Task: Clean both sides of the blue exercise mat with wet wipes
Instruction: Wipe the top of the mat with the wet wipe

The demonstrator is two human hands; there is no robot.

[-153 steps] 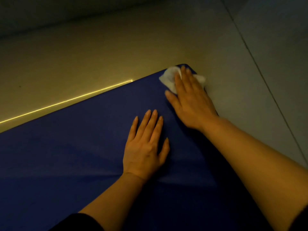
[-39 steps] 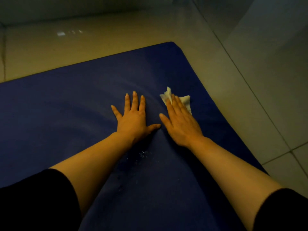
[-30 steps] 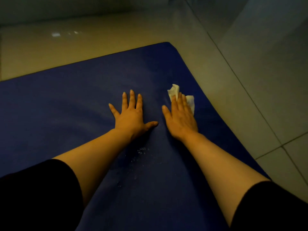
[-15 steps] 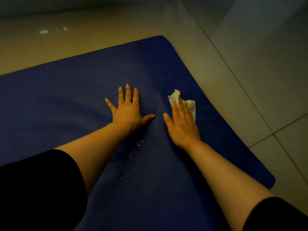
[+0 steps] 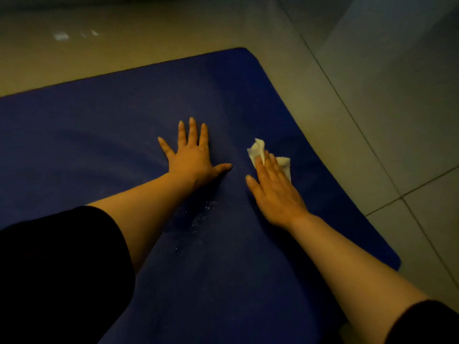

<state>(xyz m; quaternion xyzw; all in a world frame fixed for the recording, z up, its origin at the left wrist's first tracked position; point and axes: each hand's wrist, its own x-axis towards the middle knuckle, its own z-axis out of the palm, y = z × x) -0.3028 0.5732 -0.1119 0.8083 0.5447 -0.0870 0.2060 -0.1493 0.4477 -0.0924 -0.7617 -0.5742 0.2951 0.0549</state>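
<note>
The left hand (image 5: 192,157) lies flat with fingers spread at mid-frame, bracing the blue exercise mat (image 5: 104,135), which covers the tiled floor (image 5: 372,120). Just right of it, the right hand (image 5: 275,192) presses a crumpled wet wipe (image 5: 258,151) under straight fingers. Small glints below the hands may be wet droplets. Good wiping here probably means even pressure and overlapping strokes out to the right edge.
</note>
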